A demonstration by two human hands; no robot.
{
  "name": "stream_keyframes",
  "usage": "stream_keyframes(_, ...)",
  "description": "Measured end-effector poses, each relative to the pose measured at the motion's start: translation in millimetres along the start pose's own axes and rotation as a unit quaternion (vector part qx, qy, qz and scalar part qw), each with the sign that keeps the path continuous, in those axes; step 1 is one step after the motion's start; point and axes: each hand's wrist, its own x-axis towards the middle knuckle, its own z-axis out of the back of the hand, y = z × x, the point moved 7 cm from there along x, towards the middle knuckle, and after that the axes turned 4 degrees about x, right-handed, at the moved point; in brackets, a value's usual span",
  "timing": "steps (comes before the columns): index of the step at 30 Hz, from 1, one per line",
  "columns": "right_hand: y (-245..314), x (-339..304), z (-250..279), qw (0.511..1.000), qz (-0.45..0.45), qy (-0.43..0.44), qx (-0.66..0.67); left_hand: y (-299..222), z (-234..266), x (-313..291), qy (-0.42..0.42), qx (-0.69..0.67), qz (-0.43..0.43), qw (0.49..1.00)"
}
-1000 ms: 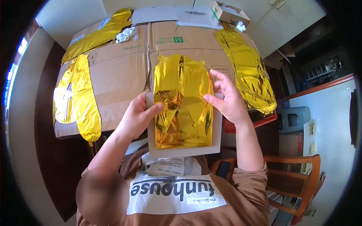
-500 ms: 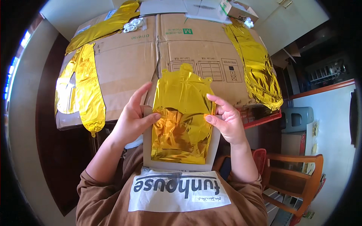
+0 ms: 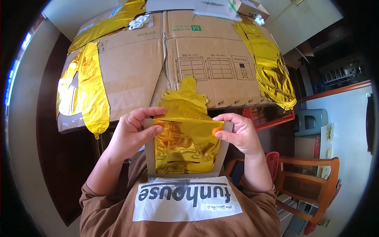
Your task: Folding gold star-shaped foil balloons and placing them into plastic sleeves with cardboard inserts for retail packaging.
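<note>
A flat gold foil balloon lies over a grey card just in front of my chest. Its upper part bends over the card's far edge toward the table, with a rounded tab and small eyelets at the end. My left hand is closed at the left edge, thumb on the near face and fingers behind the fold. At the right edge my right hand holds foil and card the same way. The fingertips behind the card are partly hidden.
Flattened cardboard covers the table ahead. On it lie a gold foil piece at left, another at right, and a white coiled bundle. A small open carton stands far right. A wooden chair is beside me.
The foil's upper part has folded back over the card's far edge. Both hands have shifted up to the card's top corners; the foil's tabbed end sits lower.
</note>
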Motion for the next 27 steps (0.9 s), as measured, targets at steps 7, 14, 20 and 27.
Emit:
stream_keyframes(7,10.7,-16.4,-8.9,0.999,-0.039,-0.025,0.027,-4.9,-4.4,-15.3,0.000,-0.042,0.058,0.997)
stream_keyframes(14,17.4,-27.0,-6.8,0.997,0.053,-0.027,-0.046,-3.8,-0.9,-25.0,-0.003,-0.013,0.035,0.999)
stream_keyframes(20,3.5,-29.8,-11.7,0.997,-0.056,-0.039,0.025,0.5,0.7,-22.4,-0.023,0.013,0.019,0.999)
stream_keyframes(27,-17.2,28.2,14.1,0.998,-0.046,0.006,-0.031,12.6,15.2,30.9,-0.031,0.216,0.066,0.974)
